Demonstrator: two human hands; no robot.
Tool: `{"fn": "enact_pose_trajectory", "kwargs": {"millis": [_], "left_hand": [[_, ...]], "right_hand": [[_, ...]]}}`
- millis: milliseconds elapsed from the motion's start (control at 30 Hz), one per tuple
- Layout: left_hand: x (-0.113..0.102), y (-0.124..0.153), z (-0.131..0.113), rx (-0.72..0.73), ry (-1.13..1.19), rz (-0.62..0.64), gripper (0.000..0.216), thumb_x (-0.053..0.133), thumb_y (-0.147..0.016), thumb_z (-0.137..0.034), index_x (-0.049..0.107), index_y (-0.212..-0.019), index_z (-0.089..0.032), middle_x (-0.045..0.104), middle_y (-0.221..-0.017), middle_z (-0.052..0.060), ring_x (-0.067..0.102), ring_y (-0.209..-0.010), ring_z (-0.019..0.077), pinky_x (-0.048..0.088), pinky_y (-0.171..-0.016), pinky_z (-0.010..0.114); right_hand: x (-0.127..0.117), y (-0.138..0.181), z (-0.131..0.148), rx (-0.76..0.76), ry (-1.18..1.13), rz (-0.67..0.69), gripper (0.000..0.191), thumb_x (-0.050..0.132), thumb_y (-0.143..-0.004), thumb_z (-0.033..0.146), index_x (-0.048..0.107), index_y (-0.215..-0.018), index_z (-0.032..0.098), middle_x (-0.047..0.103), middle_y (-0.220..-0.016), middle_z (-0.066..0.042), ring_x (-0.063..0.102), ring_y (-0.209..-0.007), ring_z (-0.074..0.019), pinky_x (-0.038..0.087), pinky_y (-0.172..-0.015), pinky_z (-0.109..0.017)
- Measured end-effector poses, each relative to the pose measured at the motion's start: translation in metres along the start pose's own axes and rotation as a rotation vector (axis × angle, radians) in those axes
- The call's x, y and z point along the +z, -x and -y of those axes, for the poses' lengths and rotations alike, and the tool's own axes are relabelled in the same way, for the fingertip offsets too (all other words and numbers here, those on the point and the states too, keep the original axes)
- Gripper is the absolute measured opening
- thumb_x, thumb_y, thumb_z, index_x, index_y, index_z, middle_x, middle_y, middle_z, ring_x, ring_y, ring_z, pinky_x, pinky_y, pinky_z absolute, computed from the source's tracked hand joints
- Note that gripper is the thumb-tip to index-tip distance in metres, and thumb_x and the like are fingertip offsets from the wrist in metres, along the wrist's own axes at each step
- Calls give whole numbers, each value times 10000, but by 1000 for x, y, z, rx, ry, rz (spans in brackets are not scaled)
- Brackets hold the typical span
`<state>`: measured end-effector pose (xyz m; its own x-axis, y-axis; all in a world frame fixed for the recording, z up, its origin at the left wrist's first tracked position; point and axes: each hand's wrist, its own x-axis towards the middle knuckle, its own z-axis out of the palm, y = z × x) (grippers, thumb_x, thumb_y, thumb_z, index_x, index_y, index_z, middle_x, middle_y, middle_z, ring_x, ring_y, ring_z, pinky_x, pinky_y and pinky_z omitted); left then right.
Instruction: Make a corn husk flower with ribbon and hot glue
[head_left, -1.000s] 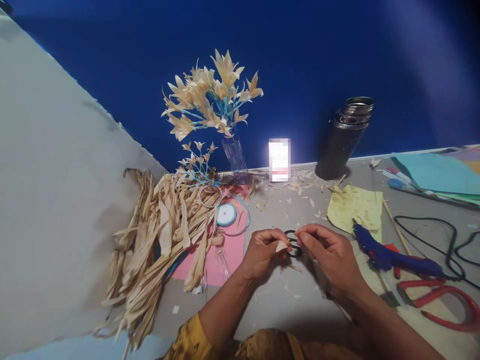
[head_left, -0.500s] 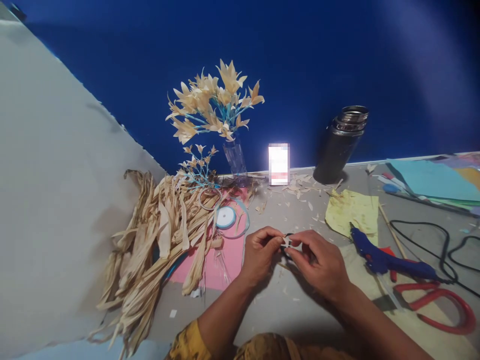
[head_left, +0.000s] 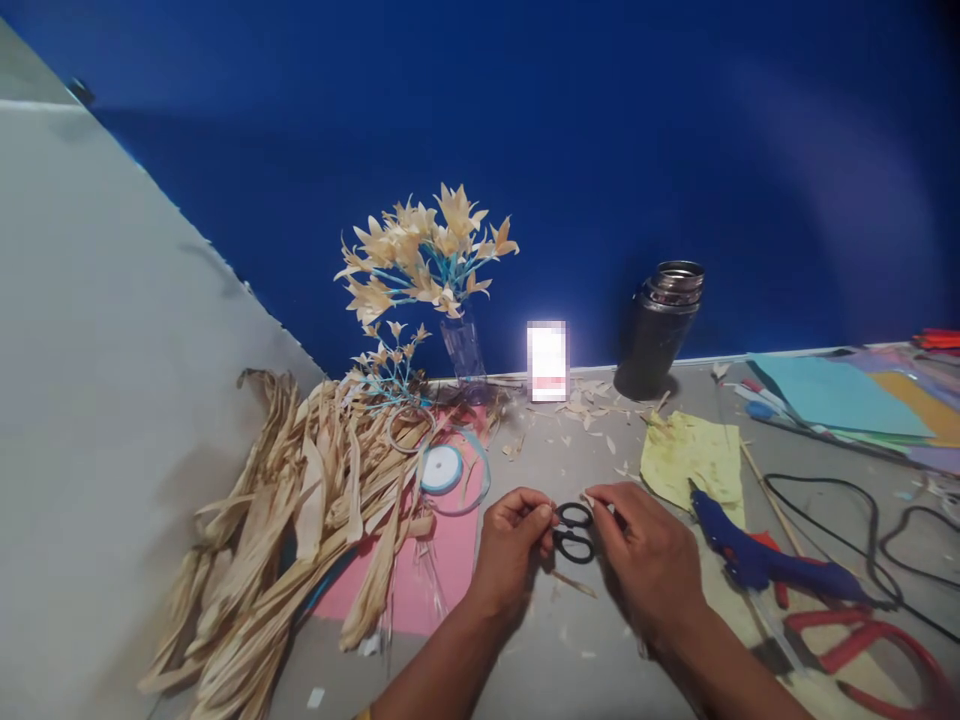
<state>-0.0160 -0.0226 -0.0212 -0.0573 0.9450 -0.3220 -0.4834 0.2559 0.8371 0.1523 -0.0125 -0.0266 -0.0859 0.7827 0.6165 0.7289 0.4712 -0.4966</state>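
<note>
Between my hands lies a small pair of black-handled scissors (head_left: 574,532), only its two finger loops showing clearly. My left hand (head_left: 514,545) is beside the loops on the left, thumb and fingers closed in a pinch; what they hold is too small to make out. On the other side, my right hand (head_left: 645,545) has its thumb and index finger drawn together near the upper loop. A tiny pale bit seems to show at those fingertips, but I cannot tell what it is. A thin dry husk strip (head_left: 574,584) lies just below the scissors.
Dried corn husks (head_left: 300,530) heap at left, by a ribbon spool (head_left: 441,469) on pink paper (head_left: 450,570). Husk flowers (head_left: 427,250) stand in a clear vase (head_left: 463,355). A dark flask (head_left: 656,335), blue glue gun (head_left: 772,560) and red-handled scissors (head_left: 862,640) are right.
My hands have moved apart; the pale star-shaped piece between my fingertips no longer shows there. The black scissors, mostly covered before, now show between them. The camera view has shifted.
</note>
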Motion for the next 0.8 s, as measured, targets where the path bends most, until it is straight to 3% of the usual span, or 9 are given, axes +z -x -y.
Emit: {"fn": "enact_pose_trajectory", "kwargs": {"millis": [100, 200, 333, 500, 600, 800], "left_hand": [[0, 1, 3, -50, 54, 32, 378, 930, -599, -358, 664, -751, -138, 657, -616, -8, 493, -446, 54, 354, -449, 173], [1, 2, 5, -83, 100, 55, 375, 934, -590, -335, 660, -752, -136, 657, -624, -5, 493, -449, 53, 349, -444, 171], [2, 2, 7, -121, 127, 93, 354, 925, -606, -317, 655, -743, -133, 647, -623, -4, 486, -443, 53, 350, -437, 175], [-1, 1, 8, -130, 141, 110, 377, 932, -601, -346, 662, -755, -134, 612, -567, -15, 474, -436, 61, 363, -440, 180], [-3, 0, 11, -133, 148, 108, 389, 936, -593, -351, 661, -766, -138, 607, -546, -17, 467, -428, 63, 352, -435, 179], [-5, -1, 16, -135, 176, 161, 373, 915, -642, -365, 635, -760, -150, 601, -546, -21, 480, -426, 71, 366, -434, 186]], "right_hand": [[0, -3, -6, 109, 85, -85, 274, 516, -1002, 265, 685, -1207, 196, 800, -1042, -111, 744, -843, -254, 522, -706, -354], [-3, -4, -9, 141, 73, -82, 242, 528, -994, 323, 728, -1091, 226, 813, -949, -96, 744, -762, -256, 523, -658, -347], [-3, 0, 0, 170, -154, 101, 267, 551, -982, 382, 724, -826, 253, 766, -704, -29, 704, -592, -217, 503, -557, -301], [2, 2, 16, 342, -571, 398, 262, 565, -958, 382, 761, -931, 209, 800, -819, -49, 751, -723, -213, 586, -655, -280], [3, 1, 19, 393, -634, 441, 271, 575, -939, 396, 763, -944, 201, 810, -827, -56, 761, -734, -220, 595, -643, -274], [2, 3, 20, 321, -606, 403, 244, 602, -931, 384, 774, -861, 225, 795, -757, -36, 746, -679, -213, 585, -618, -267]]}}
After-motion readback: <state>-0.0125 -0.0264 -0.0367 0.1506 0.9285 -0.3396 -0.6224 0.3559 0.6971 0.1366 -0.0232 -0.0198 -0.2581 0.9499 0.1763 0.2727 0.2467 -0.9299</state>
